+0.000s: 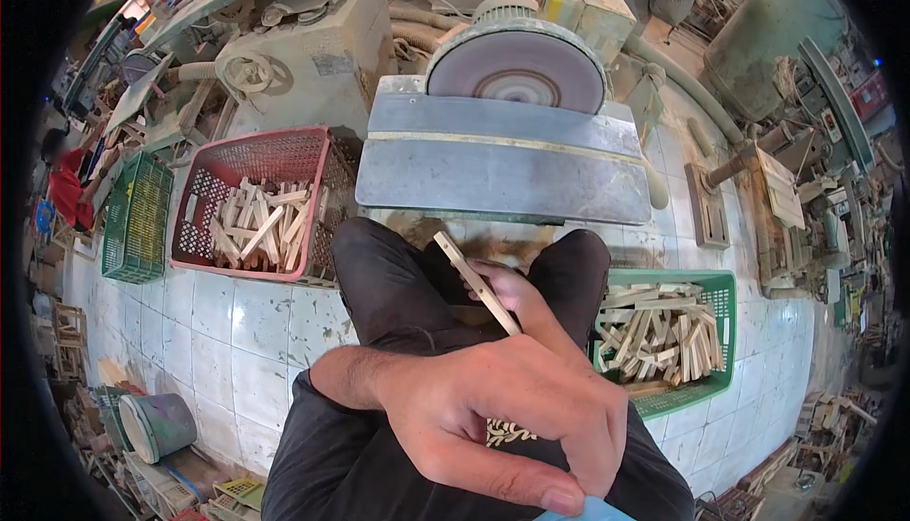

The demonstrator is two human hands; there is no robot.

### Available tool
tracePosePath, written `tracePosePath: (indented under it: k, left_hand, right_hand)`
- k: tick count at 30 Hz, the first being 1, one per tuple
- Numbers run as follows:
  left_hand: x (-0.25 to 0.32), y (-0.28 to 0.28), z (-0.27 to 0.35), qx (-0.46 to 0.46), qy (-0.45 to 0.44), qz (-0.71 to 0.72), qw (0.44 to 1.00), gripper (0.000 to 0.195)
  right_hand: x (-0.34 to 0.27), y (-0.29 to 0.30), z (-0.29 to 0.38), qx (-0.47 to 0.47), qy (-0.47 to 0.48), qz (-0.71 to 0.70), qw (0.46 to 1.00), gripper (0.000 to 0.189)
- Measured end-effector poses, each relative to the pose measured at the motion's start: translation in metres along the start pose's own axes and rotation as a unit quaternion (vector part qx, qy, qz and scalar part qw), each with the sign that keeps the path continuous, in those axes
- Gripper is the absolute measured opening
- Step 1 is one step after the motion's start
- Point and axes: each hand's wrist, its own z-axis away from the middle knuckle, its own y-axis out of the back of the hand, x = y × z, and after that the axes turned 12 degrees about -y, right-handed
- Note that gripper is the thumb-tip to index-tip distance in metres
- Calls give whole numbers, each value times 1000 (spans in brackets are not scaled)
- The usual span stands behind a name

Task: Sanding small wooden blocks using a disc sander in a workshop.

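Observation:
Close to the camera, my left hand (498, 414) reaches across from the left. Its thumb and finger pinch the edge of a light blue piece of thin material (590, 510), mostly cut off by the bottom rim. Beyond it, my right hand (508, 286) holds a narrow wooden strip (473, 276) with small holes, tilted over my lap. The left hand hides the strip's lower end and part of the right forearm. In front of my knees stands a disc sander with a purplish disc (515, 69) and a flat grey metal table (498, 180).
A red plastic crate (249, 273) at left holds several wooden strips (263, 226); a green crate (726, 336) at right holds more (661, 329). Another green crate (135, 219) and a person in red (70, 187) are farther left. A bucket (160, 425) stands lower left.

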Motion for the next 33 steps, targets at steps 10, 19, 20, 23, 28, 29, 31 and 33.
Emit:
tracePosePath:
  k: [10, 19, 20, 23, 28, 29, 31, 33]
  left_hand:
    - [20, -5, -6, 43, 124, -27, 991, 8]
    - [9, 10, -5, 45, 21, -19, 999, 7]
    - [9, 12, -7, 36, 25, -20, 999, 7]
    - [13, 12, -9, 36, 47, -11, 998, 8]
    - [26, -1, -15, 90, 138, 24, 986, 12]
    - [21, 0, -8, 84, 114, 22, 990, 12]
    - [17, -4, 0, 71, 92, 18, 993, 15]
    - [17, -10, 0, 93, 99, 50, 989, 16]
  right_hand:
    - [7, 11, -8, -45, 5, -21, 999, 28]
    - [5, 12, -9, -27, -7, -20, 999, 32]
    - [3, 12, -9, -27, -6, -18, 999, 32]
    - [2, 12, -8, 4, -14, -18, 1000, 32]
    - [5, 10, -12, -1, -18, -12, 1000, 32]
    - [6, 10, -11, 12, -25, -8, 1000, 32]
    - [5, 8, -9, 9, -19, -5, 1000, 33]
    - [6, 6, -3, 15, -17, 0, 1000, 32]
